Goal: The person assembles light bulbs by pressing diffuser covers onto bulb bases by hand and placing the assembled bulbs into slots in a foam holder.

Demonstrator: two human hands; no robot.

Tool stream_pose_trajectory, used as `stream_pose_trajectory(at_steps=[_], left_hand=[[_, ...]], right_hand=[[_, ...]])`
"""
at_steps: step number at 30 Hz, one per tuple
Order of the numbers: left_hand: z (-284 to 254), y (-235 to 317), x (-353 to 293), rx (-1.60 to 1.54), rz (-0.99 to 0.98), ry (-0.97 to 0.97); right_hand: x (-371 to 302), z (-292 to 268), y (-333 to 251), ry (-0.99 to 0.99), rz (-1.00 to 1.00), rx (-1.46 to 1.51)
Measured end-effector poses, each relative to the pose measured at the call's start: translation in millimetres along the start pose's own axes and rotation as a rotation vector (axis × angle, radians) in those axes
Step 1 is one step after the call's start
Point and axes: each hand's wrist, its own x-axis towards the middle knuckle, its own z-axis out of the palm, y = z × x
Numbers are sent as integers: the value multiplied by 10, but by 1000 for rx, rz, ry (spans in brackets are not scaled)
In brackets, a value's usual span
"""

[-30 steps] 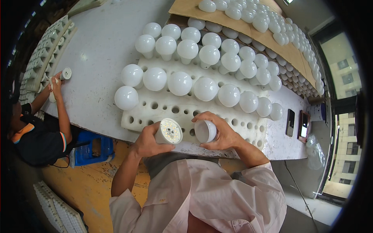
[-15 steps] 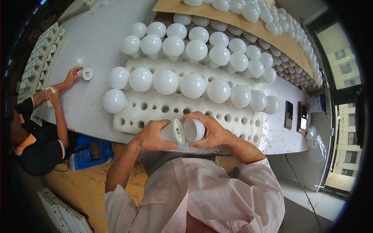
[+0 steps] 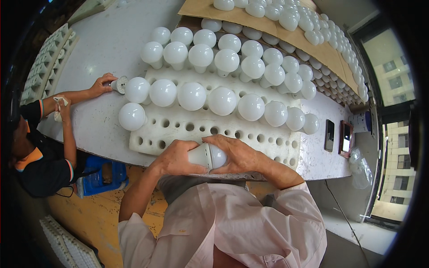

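Close to the table's front edge, my left hand point(image 3: 177, 157) is wrapped round a white bulb base point(image 3: 198, 156). My right hand point(image 3: 238, 154) grips a frosted bulb cover point(image 3: 218, 157), pressed against the open end of that base. The two parts now meet along a seam; whether they are locked together I cannot tell. Just beyond my hands lies a white foam tray point(image 3: 178, 126) with rows of round holes. Several white bulbs point(image 3: 222, 101) stand upright in its far rows, while the holes nearest me hold none.
At the left, a co-worker's hand point(image 3: 103, 85) holds another bulb base point(image 3: 119, 85) beside the tray. Loose covers lie on cardboard point(image 3: 250, 21) at the back. A phone point(image 3: 329, 135) and a framed object point(image 3: 345, 139) sit to the right. A blue crate point(image 3: 103, 176) stands below.
The bulb cover and base, apart half a second ago, have come together between my hands. The co-worker's hand has moved its base rightward, up to the tray.
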Motion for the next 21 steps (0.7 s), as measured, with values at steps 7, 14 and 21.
stream_pose_trajectory(at_steps=[7, 14, 21], left_hand=[[19, -40, -4, 26, 21, 6], [46, -18, 12, -54, 119, 6], [78, -36, 64, -169, 139, -41]], right_hand=[[0, 56, 4, -8, -6, -17], [100, 97, -122, 173, -127, -165], [174, 266, 16, 323, -455, 16]])
